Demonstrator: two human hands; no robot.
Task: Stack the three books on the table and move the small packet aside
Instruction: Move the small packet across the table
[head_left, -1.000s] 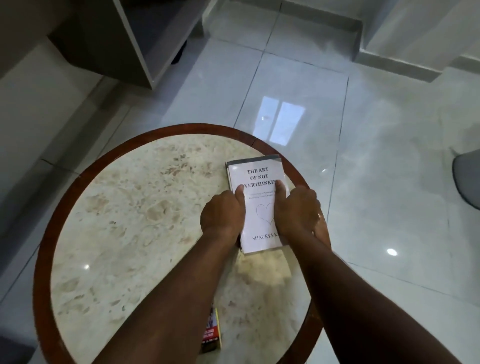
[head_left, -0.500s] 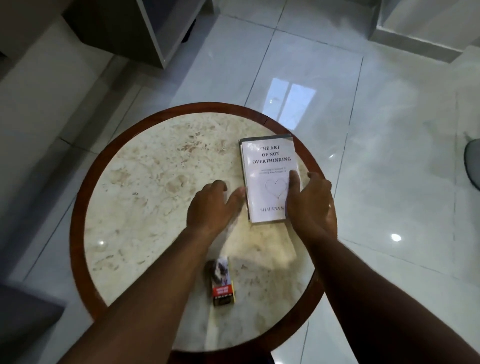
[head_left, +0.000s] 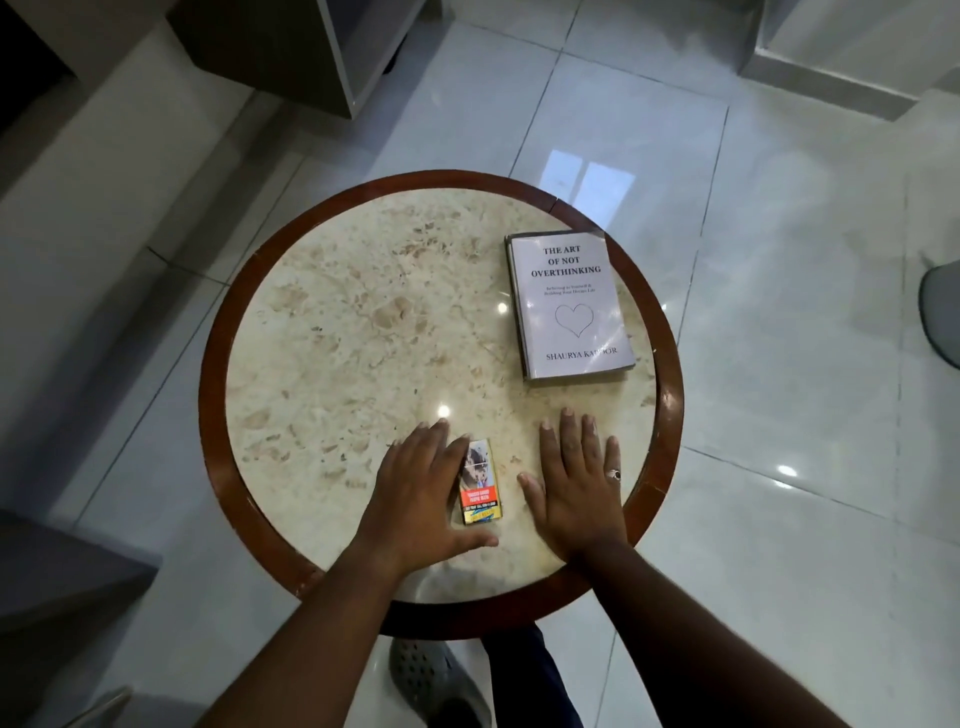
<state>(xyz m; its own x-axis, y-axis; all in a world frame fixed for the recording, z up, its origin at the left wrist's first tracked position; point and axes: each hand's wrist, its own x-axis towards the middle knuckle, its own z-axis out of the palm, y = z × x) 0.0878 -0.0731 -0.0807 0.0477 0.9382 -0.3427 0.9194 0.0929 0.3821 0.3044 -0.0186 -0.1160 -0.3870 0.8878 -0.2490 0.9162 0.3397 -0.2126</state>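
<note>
I count one stack of books (head_left: 570, 306) on the round marble table (head_left: 332, 332), a white cover on top; edges of at least one more show under it, though I cannot tell how many lie beneath. There is one small packet (head_left: 481, 483) and two hands. The stack sits at the far right of the tabletop, well apart from both hands, its long axis running away from me and the title reading upright from my side. The packet lies near the front edge between the hands: my left hand (head_left: 423, 493) touches its left side, fingers spread and flat, thumb curled just below its near end. My right hand (head_left: 579, 486) rests palm down just beside it on the right, not touching, fingers apart, gripping nothing. The packet's long axis also points away from me, the red label toward the near end
</note>
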